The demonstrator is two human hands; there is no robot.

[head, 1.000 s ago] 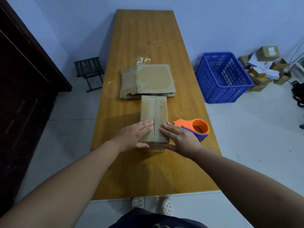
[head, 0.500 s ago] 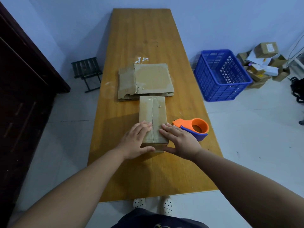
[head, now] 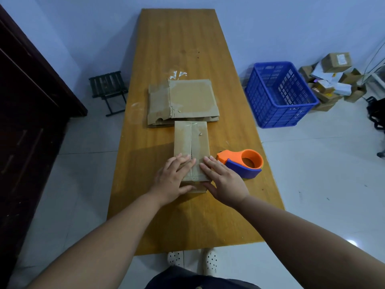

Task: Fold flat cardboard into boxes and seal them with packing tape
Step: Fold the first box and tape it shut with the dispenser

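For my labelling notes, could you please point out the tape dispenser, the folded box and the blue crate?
tape dispenser [head: 230,157]: head view, orange body.
folded box [head: 200,142]: head view, top face.
blue crate [head: 277,115]: head view, near wall.

Matt cardboard box, glossy wooden table

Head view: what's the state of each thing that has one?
box: folded shut, tape along its centre seam, lying on the table.
left hand: flat, pressing the box's near end.
right hand: flat, pressing the box's near end.
tape dispenser: lying on the table, unheld.
flat cardboard: unfolded, stacked beyond the box.
blue crate: upright beside the table.
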